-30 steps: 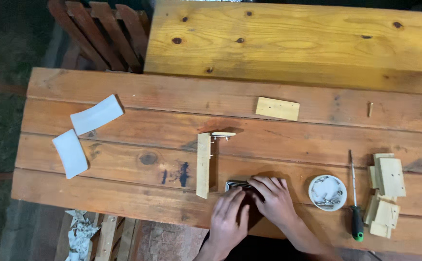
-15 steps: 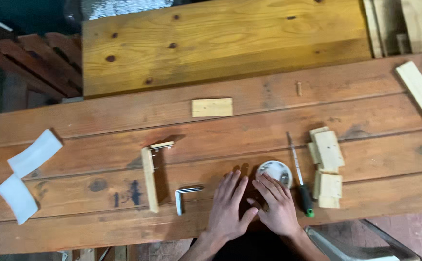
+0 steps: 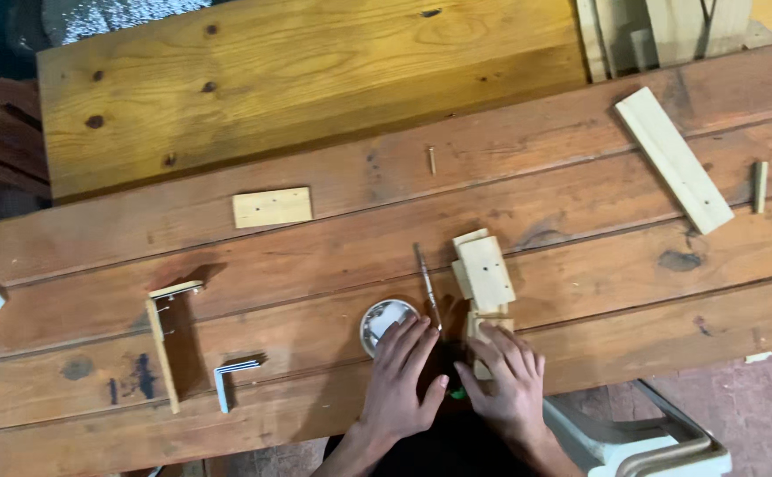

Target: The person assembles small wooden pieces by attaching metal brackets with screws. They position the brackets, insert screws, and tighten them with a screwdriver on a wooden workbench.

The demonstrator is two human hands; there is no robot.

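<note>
My left hand (image 3: 404,375) lies flat at the near edge of the red-brown workbench (image 3: 580,221), fingers apart, with the fingertips on the rim of a small round metal dish (image 3: 382,318). My right hand (image 3: 507,382) rests beside it, its fingers spread over the lowest of a stack of pale wooden blocks (image 3: 485,272). A screwdriver (image 3: 426,284) lies between the hands. Its dark handle with a green end is mostly hidden by them. Neither hand grips anything that I can see.
To the left are a metal L-bracket (image 3: 232,380) and a wooden strip with a bracket (image 3: 164,353). Farther back lie a small wooden plate (image 3: 272,208), a screw (image 3: 432,160), a long pale slat (image 3: 674,160), a dowel (image 3: 760,185) and a light plank (image 3: 315,79). A white seat (image 3: 642,442) stands at bottom right.
Both hands have moved right along the bench, away from the L-bracket to the dish, screwdriver and blocks. The view has swung right with them.
</note>
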